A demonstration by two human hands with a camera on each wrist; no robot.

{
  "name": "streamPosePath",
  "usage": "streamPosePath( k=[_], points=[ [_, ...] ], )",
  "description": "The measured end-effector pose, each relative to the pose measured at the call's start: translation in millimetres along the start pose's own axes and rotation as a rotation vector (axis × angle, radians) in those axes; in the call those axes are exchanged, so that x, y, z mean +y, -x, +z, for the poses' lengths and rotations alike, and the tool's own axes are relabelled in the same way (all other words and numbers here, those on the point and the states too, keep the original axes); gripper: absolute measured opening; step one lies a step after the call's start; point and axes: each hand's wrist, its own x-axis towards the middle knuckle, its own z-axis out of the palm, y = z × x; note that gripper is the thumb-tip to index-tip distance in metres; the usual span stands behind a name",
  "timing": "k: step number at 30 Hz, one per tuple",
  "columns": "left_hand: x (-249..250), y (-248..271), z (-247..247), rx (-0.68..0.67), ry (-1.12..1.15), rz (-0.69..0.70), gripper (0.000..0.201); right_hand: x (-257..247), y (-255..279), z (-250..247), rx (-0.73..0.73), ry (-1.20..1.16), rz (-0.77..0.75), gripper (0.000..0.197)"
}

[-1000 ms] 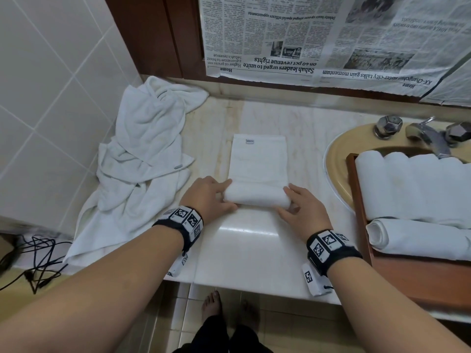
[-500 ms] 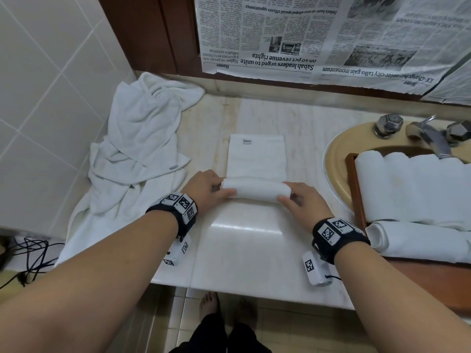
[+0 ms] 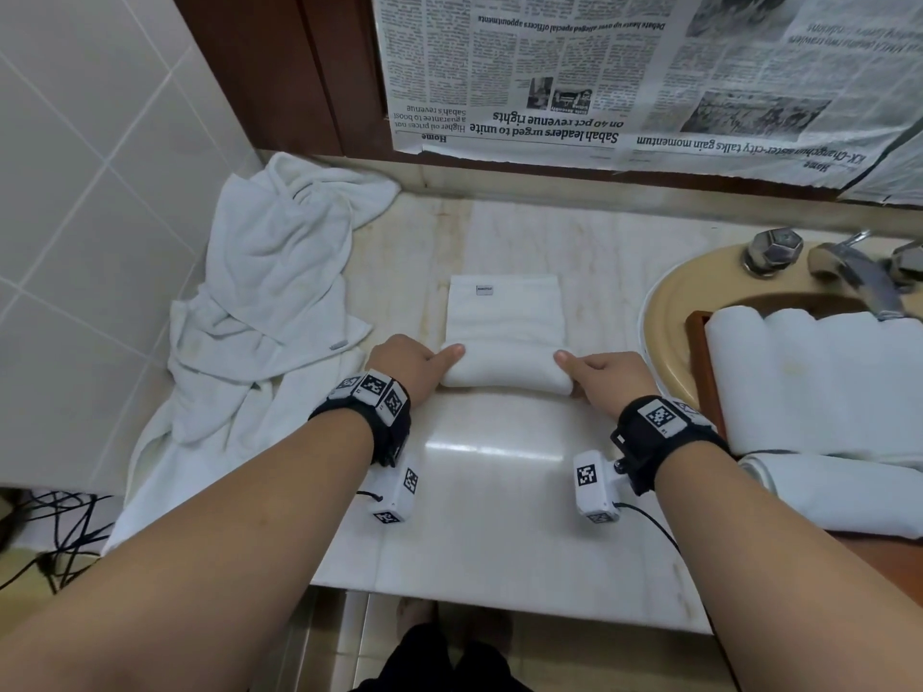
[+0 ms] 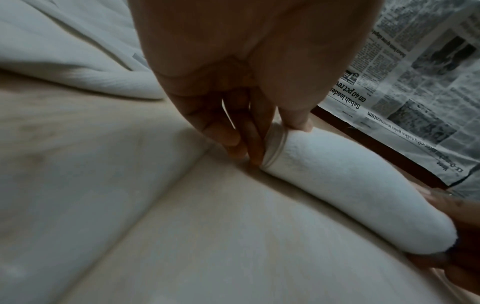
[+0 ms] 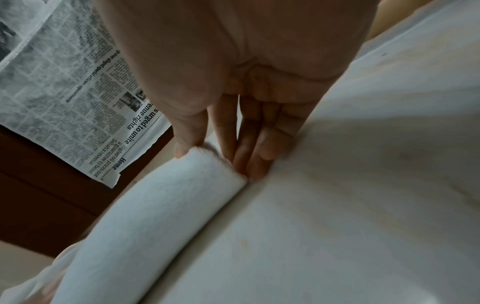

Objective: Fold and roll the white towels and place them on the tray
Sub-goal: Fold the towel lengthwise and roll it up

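Towel [image 3: 505, 342] sits mid-frame in the head view on the marble counter [image 3: 494, 516], near part rolled into a tube, far part flat with a small tag toward the top.

Left hand [image 3: 407, 364] pinches the tube's left end: thumb on top, fingers [image 4: 228, 139] down against the end face and counter.

Right hand [image 3: 607, 379] does the same at the right end: thumb over the roll, fingers [image 5: 259, 152] pressed beside the end.

Tray [image 3: 696, 352], wooden, at right of frame, lying over the sink [image 3: 664, 312]. It carries rolled towels [image 3: 819, 382], one more roll [image 3: 844, 491] at its near side.

Loose towel pile [image 3: 259, 312] in the left of the frame, against the tiled wall [image 3: 90, 192].

Newspaper [image 3: 624, 77] is taped upside down across the top. Tap [image 3: 849, 272] at upper right.
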Motion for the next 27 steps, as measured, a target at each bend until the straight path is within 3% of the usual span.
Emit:
streamPosePath(
  k=[3,6,11,16,21,24,27],
  points=[
    [3,-8,0,0.005,-0.006,-0.047,0.073,-6,-3,2,0.018,-0.005,0.011,0.051],
    [7,-8,-1,0.027,-0.023,-0.054,0.069,-8,0,6,0.068,-0.088,-0.012,0.031],
    [13,6,2,0.217,0.229,0.047,0.028,-5,8,18,0.195,-0.138,-0.117,0.006],
    [9,17,11,0.246,0.049,0.178,0.044,5,14,21,0.202,-0.089,-0.145,0.028],
    [-11,31,27,0.129,0.023,0.268,0.086,15,30,13,0.052,-0.035,-0.131,0.052],
    [-24,40,33,0.129,0.036,0.349,0.075,29,39,9,-0.012,0.009,-0.153,0.067],
    [-31,50,34,0.099,0.014,0.413,0.064,37,47,4,-0.070,0.076,-0.150,0.069]
  ],
)
